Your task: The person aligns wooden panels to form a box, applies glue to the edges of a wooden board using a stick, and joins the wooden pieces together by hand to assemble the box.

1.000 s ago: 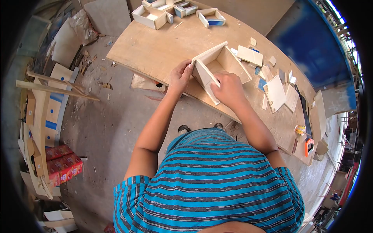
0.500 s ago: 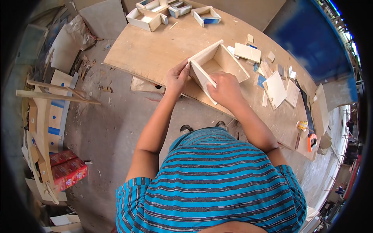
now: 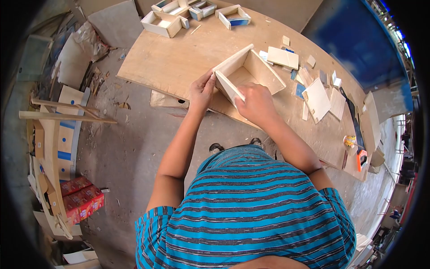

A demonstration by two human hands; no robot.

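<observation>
A pale wooden box [image 3: 262,67] with an open top is tilted over the near edge of the plywood table [image 3: 206,49]. My left hand [image 3: 202,91] pinches its left corner between thumb and fingers. My right hand [image 3: 256,103] is closed on the box's near wall, with the knuckles facing up and the fingertips partly hidden. The inside of the box shows bare wood.
Several small wooden frames, one a tray [image 3: 163,24], stand at the table's far left. Wood offcuts [image 3: 317,99] lie right of the box. An orange-handled saw [image 3: 362,160] and a small yellow container [image 3: 349,141] are at the right end. Red cartons [image 3: 83,199] sit on the floor.
The box and both hands have shifted slightly left in the view, and the right hand sits a little further along the near wall. The surroundings have also shifted slightly with the camera.
</observation>
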